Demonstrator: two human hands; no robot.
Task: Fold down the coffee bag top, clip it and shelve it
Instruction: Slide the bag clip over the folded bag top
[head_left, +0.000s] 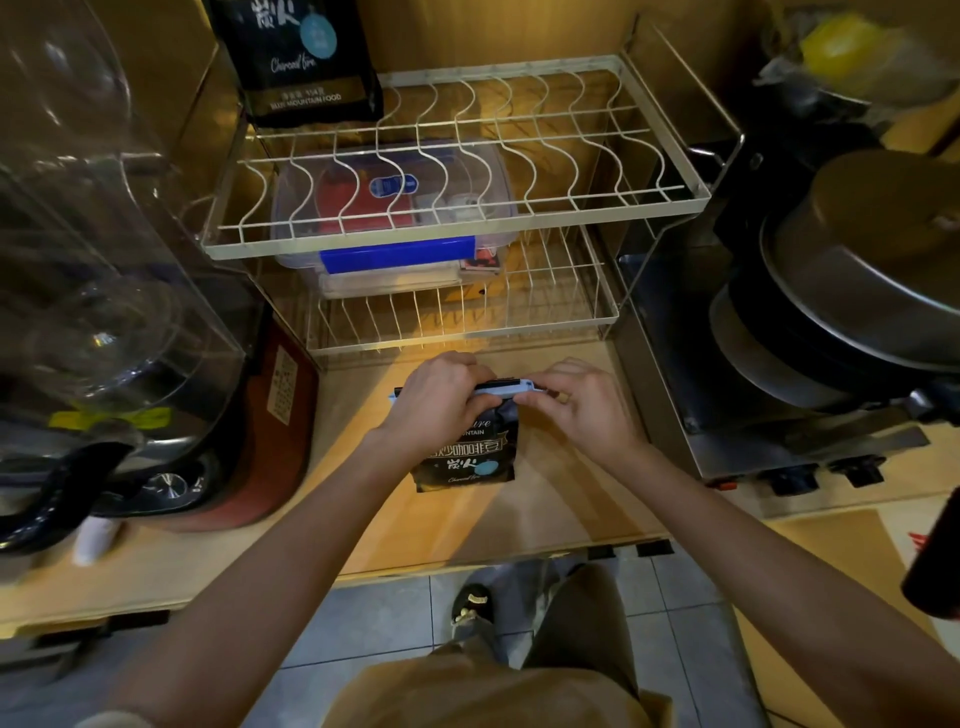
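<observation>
A small black coffee bag (470, 457) with white lettering stands on the wooden counter (467, 525), its top folded down. A pale blue clip (511, 388) lies along the folded top. My left hand (434, 402) grips the left part of the fold and clip. My right hand (582, 405) pinches the clip's right end with thumb and fingers. A second, larger black coffee bag (301, 57) stands on the top tier of the white wire rack (452, 228) at its back left.
A clear lidded box with a blue latch (395, 244) sits on the rack's lower tier. A glass-topped appliance (104, 291) stands left of the rack. Stacked metal pots and pans (852, 291) rest on a steel appliance to the right.
</observation>
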